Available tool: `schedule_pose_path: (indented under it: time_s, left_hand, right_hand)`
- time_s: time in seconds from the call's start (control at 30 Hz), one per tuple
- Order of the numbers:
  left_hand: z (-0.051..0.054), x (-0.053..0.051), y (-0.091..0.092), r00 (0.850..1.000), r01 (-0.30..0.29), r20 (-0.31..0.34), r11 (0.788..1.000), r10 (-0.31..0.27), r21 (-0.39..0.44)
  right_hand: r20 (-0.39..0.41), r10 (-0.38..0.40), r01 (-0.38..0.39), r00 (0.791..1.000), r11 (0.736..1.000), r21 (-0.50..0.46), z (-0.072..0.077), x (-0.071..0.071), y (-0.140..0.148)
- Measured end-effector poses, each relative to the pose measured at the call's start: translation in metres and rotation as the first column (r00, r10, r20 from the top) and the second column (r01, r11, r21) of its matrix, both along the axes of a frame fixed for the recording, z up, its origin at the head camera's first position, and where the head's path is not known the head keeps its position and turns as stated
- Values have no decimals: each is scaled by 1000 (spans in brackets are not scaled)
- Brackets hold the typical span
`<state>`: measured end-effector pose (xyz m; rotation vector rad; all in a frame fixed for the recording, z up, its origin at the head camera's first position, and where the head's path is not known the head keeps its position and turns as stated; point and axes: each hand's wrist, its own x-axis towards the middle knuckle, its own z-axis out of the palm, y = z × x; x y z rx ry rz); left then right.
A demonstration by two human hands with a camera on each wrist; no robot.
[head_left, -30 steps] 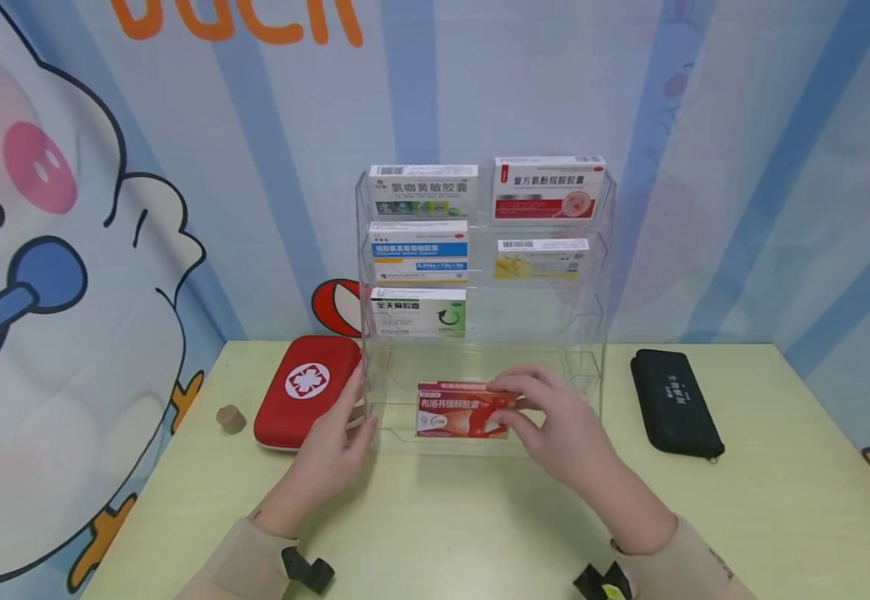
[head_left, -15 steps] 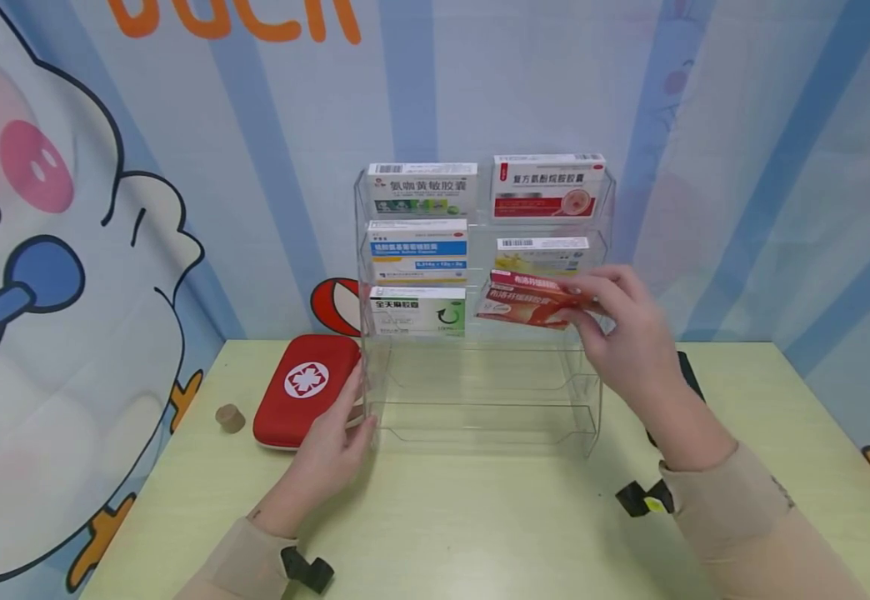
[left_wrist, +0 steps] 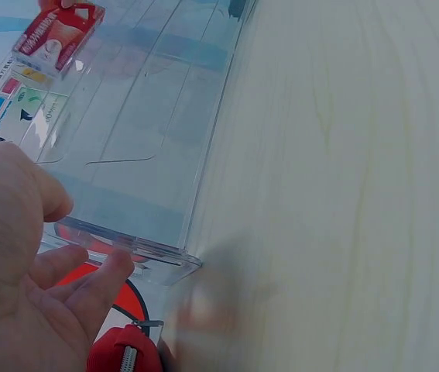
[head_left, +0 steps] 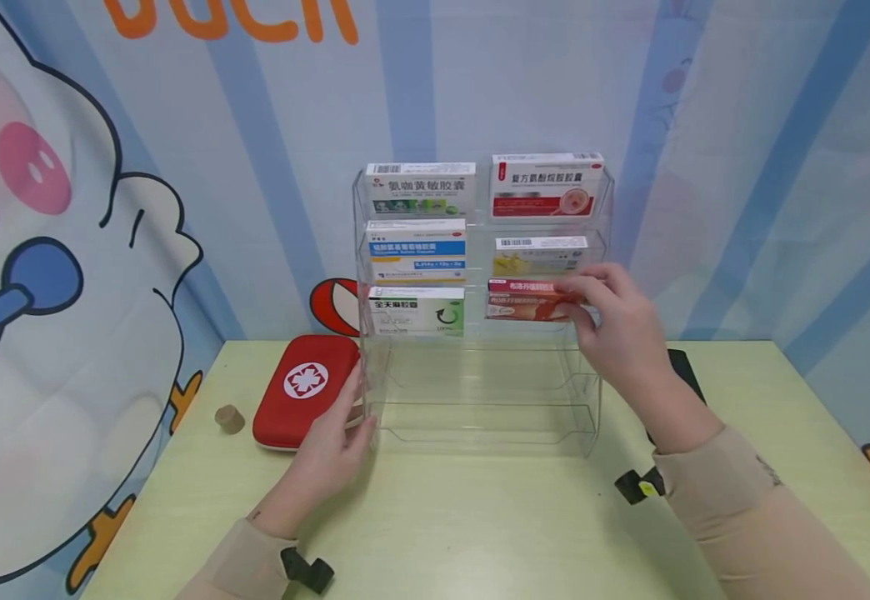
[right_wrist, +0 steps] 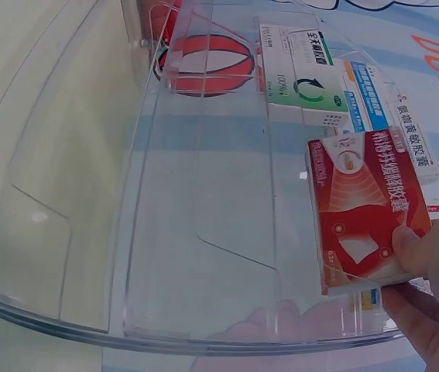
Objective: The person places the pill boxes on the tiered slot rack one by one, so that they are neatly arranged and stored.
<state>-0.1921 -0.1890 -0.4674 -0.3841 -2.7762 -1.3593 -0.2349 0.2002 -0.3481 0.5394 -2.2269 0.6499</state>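
Observation:
My right hand (head_left: 618, 329) pinches the right end of a red medicine box (head_left: 521, 302) between thumb and fingers. That box stands in the right half of the clear acrylic display rack (head_left: 480, 417), third row from the top. Beside it, in the same row, is a white and green medicine box (head_left: 416, 312). In the right wrist view the red box's front (right_wrist: 366, 201) faces the camera, with the thumb on one corner. My left hand (head_left: 333, 442) holds the rack's lower left side; in the left wrist view its thumb and fingers (left_wrist: 87, 291) lie either side of the edge.
Higher rows hold a blue-banded box (head_left: 416, 250), a yellow-marked box (head_left: 540, 257), a grey-green box (head_left: 420, 190) and a red-striped box (head_left: 546, 187). A red zip case (head_left: 296, 400) and small brown cylinder (head_left: 229, 419) lie left. A black case (head_left: 684, 371) is partly hidden behind the right arm.
My right hand has lifted the red medicine box from the rack's bottom area up to the third row on the right, then levelled it there. The left hand has stayed put.

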Motion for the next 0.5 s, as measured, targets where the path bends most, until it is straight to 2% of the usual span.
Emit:
schedule_pose_path:
  time_s: [0.17,0.5]
  left_hand:
    - [0,0,0,1000,9,-5,1000,-9,5]
    - [-1,-2,0,1000,6,0,1000,-6,0]
  right_hand:
    - [39,3,-3,999,1000,7,-3,0,0]
    - [108,-35,26,994,997,77,-2,2,-3]
